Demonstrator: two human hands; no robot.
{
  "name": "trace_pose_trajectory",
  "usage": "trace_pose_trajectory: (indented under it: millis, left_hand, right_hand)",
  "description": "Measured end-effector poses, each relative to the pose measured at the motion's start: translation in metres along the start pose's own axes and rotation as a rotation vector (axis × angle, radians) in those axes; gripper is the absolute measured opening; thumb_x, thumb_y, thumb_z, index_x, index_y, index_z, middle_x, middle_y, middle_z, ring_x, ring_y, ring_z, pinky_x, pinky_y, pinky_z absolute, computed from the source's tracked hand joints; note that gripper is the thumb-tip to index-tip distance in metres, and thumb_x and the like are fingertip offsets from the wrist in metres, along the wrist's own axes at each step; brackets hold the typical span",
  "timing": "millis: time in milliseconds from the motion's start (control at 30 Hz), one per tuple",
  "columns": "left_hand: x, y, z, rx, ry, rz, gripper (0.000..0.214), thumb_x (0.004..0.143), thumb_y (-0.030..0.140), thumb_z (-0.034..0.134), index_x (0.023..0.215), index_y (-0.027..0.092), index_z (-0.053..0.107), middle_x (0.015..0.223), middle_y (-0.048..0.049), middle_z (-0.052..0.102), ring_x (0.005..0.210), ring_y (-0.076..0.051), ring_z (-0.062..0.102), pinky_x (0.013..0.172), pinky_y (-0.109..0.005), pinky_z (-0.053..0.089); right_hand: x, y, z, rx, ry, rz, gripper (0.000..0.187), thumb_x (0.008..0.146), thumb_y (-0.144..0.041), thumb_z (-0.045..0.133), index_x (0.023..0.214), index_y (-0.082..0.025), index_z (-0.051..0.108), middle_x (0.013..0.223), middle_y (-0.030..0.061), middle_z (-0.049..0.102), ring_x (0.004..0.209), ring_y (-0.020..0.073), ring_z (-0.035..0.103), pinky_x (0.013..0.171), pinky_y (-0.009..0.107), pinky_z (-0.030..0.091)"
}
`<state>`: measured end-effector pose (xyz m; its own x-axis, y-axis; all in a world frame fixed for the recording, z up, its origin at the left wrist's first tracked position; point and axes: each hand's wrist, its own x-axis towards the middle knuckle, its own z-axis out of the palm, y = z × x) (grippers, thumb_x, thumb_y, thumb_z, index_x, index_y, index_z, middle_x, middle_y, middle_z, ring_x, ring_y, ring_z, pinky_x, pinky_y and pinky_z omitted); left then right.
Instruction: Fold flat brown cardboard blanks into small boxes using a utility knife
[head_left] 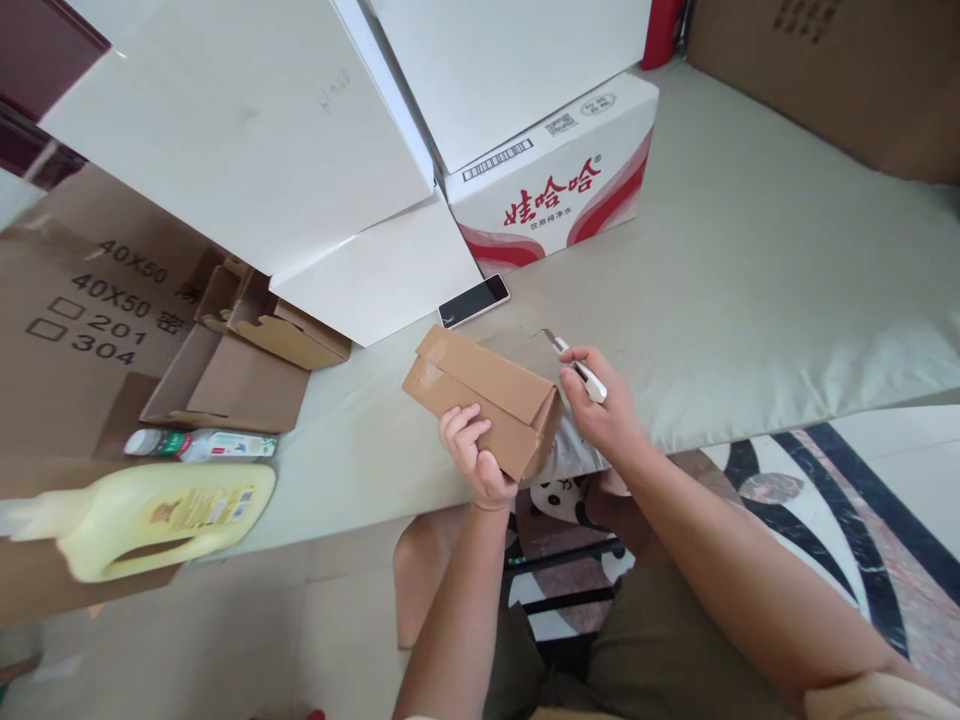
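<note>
My left hand (476,455) grips the lower side of a small brown cardboard box (487,385), its fingers lying over the front panel. The box is closed, tilted, and has a shiny strip of clear tape at its left end. My right hand (604,405) is closed around a white-handled utility knife (581,375). Its thin metal tip points up and left, just past the box's right end and apart from it. A phone (474,301) with a dark screen lies on the covered table right behind the box.
White cartons (240,120) and a red-and-white printed carton (555,180) stand at the back. To the left are an open brown box (232,375), a small bottle (202,444) and a yellow jug (172,515). A large brown carton (832,90) stands at back right on the pale cloth (765,290).
</note>
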<state>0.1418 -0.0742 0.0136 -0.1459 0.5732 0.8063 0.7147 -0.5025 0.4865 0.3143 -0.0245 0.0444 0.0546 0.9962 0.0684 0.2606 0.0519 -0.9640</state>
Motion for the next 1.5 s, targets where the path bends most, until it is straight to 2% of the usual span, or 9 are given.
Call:
trace_pose_trajectory:
  millis: [167, 267, 467, 633, 833, 967, 1100, 1333, 1500]
  left_hand:
    - [-0.001, 0.0, -0.003, -0.01, -0.013, 0.002, 0.024, 0.091, 0.028, 0.032, 0.099, 0.022, 0.054, 0.113, -0.0098, 0.06, 0.113, -0.026, 0.048, 0.105, -0.053, 0.035]
    - [-0.002, 0.0, -0.008, -0.004, -0.025, -0.009, 0.023, 0.091, 0.027, 0.032, 0.099, 0.022, 0.053, 0.114, -0.0098, 0.06, 0.114, -0.026, 0.048, 0.105, -0.054, 0.035]
    - [-0.01, -0.001, -0.022, -0.005, -0.051, -0.038, 0.024, 0.092, 0.029, 0.033, 0.102, 0.022, 0.053, 0.116, -0.0098, 0.058, 0.116, -0.027, 0.047, 0.108, -0.056, 0.032]
    - [-0.013, -0.002, -0.028, -0.015, -0.045, -0.034, 0.024, 0.093, 0.031, 0.034, 0.103, 0.022, 0.054, 0.116, -0.0098, 0.058, 0.117, -0.027, 0.047, 0.106, -0.054, 0.035]
    - [-0.019, -0.006, -0.042, -0.051, -0.054, -0.068, 0.018, 0.093, 0.03, 0.04, 0.103, 0.023, 0.053, 0.118, -0.0089, 0.058, 0.119, -0.026, 0.048, 0.107, -0.053, 0.035]
    - [-0.027, -0.009, -0.056, -0.073, -0.056, -0.1, 0.017, 0.093, 0.028, 0.041, 0.105, 0.023, 0.053, 0.124, -0.0093, 0.057, 0.128, -0.026, 0.047, 0.11, -0.053, 0.034]
    - [-0.032, -0.013, -0.063, -0.156, -0.031, -0.268, 0.021, 0.093, 0.035, 0.047, 0.108, 0.023, 0.053, 0.143, -0.0118, 0.049, 0.142, -0.03, 0.036, 0.115, -0.055, 0.028]
    - [-0.034, -0.029, -0.073, -0.608, 0.038, -0.994, 0.062, 0.082, 0.066, 0.05, 0.133, 0.03, 0.049, 0.147, -0.0091, 0.05, 0.138, -0.032, 0.043, 0.107, -0.049, 0.043]
    - [-0.02, -0.037, -0.086, -0.399, -0.057, -0.87, 0.079, 0.074, 0.062, 0.066, 0.142, 0.028, 0.043, 0.158, -0.0097, 0.036, 0.146, -0.032, 0.032, 0.117, -0.046, 0.033]
  right_hand:
    - [0.013, 0.013, -0.001, -0.313, -0.021, 0.017, 0.046, 0.086, -0.036, 0.048, 0.127, -0.017, 0.053, 0.096, 0.0093, 0.068, 0.083, 0.0248, 0.063, 0.073, 0.036, 0.045]
    - [0.016, 0.021, 0.001, -0.521, -0.061, 0.001, 0.054, 0.086, -0.036, 0.048, 0.135, -0.012, 0.051, 0.119, 0.0199, 0.063, 0.109, 0.0343, 0.059, 0.088, 0.044, 0.045]
    - [0.014, 0.027, 0.007, -0.736, -0.142, 0.038, 0.051, 0.091, -0.04, 0.043, 0.128, -0.01, 0.06, 0.112, 0.0209, 0.065, 0.108, 0.0349, 0.06, 0.091, 0.045, 0.045]
    - [0.016, 0.028, 0.011, -0.652, -0.132, -0.045, 0.043, 0.09, -0.037, 0.043, 0.114, -0.011, 0.069, 0.105, 0.0187, 0.066, 0.104, 0.0314, 0.062, 0.093, 0.043, 0.045]
    - [0.012, 0.021, 0.016, -0.29, -0.337, -0.062, 0.038, 0.094, -0.033, 0.035, 0.101, -0.019, 0.07, 0.109, 0.0097, 0.073, 0.105, 0.025, 0.064, 0.092, 0.037, 0.047]
    - [0.007, 0.013, 0.017, -0.226, -0.406, -0.006, 0.039, 0.095, -0.038, 0.034, 0.108, -0.022, 0.068, 0.112, 0.0074, 0.072, 0.106, 0.0255, 0.064, 0.092, 0.039, 0.046]
    - [0.005, 0.008, 0.016, -0.224, -0.431, 0.038, 0.042, 0.095, -0.041, 0.034, 0.115, -0.022, 0.066, 0.117, 0.0081, 0.071, 0.111, 0.0271, 0.063, 0.095, 0.041, 0.046]
    - [0.001, 0.012, 0.021, -0.121, -0.45, -0.018, 0.04, 0.089, -0.037, 0.046, 0.123, -0.019, 0.058, 0.107, 0.009, 0.074, 0.099, 0.0255, 0.068, 0.091, 0.042, 0.05]
    - [-0.004, 0.013, 0.028, -0.126, -0.443, -0.154, 0.036, 0.086, -0.034, 0.051, 0.119, -0.021, 0.059, 0.111, 0.0085, 0.073, 0.102, 0.0238, 0.067, 0.09, 0.039, 0.051]
